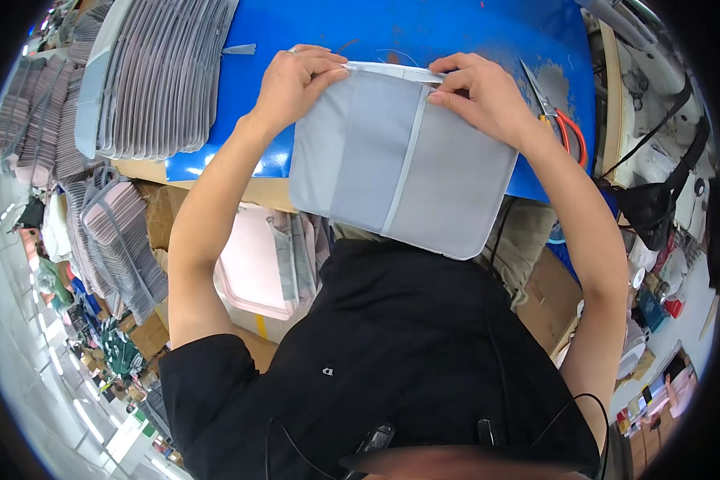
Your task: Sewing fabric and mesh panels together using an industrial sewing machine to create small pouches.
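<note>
A flat fabric pouch (376, 152), in grey and blue-grey panels with a pale strip down its middle, lies across the front edge of the blue tabletop. Its lower part hangs over the edge towards my body. At its far left corner, my left hand (300, 84) pinches the top edge between thumb and fingers. My right hand (482, 92) grips the same edge near the far right. A whitish band (396, 72) shows along the top edge between my hands. What lies inside the pouch is hidden.
A tall stack of similar grey pieces (164, 80) stands left on the blue tabletop (360, 28). Scissors (564, 124) with orange-red handles lie beyond my right wrist. More bundled pieces (116, 232) are piled at the left, and a sewing machine (648, 56) is at the right.
</note>
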Motion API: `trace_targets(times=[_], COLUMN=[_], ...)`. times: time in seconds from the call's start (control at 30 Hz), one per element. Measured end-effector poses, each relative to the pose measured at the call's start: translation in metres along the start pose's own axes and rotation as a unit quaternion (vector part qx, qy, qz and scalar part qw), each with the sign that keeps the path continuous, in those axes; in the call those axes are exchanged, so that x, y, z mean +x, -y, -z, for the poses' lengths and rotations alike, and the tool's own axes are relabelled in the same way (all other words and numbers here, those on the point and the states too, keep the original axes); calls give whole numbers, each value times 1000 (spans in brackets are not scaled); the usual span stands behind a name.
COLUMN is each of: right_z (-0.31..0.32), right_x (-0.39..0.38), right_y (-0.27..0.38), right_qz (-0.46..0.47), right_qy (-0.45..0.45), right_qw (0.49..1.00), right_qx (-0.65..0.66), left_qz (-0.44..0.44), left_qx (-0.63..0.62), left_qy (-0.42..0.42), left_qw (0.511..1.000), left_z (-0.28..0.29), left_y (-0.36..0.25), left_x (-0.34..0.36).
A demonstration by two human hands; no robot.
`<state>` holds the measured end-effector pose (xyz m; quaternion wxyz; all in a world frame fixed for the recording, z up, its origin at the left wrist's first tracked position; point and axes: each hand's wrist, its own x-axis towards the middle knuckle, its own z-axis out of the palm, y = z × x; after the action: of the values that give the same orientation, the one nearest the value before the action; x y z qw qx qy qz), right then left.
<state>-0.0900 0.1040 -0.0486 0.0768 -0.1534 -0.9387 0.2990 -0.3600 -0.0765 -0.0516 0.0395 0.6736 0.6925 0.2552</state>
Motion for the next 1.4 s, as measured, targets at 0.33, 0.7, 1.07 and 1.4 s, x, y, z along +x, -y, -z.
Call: trace_targets(times=[0.33,0.7,1.07,1.4], right_z=[60,80,87,132], right_x=[-53,-90,-114,-107], right_y=[35,58,71,89], right_qz=[-12,-19,5,-18], right_qy=[-52,-95,-135,-134], right_qw=[992,991,987,976], right_qx=[118,96,88,173], left_qz=[106,-48,-50,-24], left_qx=[-135,-104,-119,-174], left_qy=[37,-48,-85,-54], left_qw=[984,992,988,983], left_z=[69,92,101,137], left_y=[-76,-129,-161,-175], left_x=[-10,-13,-26,47])
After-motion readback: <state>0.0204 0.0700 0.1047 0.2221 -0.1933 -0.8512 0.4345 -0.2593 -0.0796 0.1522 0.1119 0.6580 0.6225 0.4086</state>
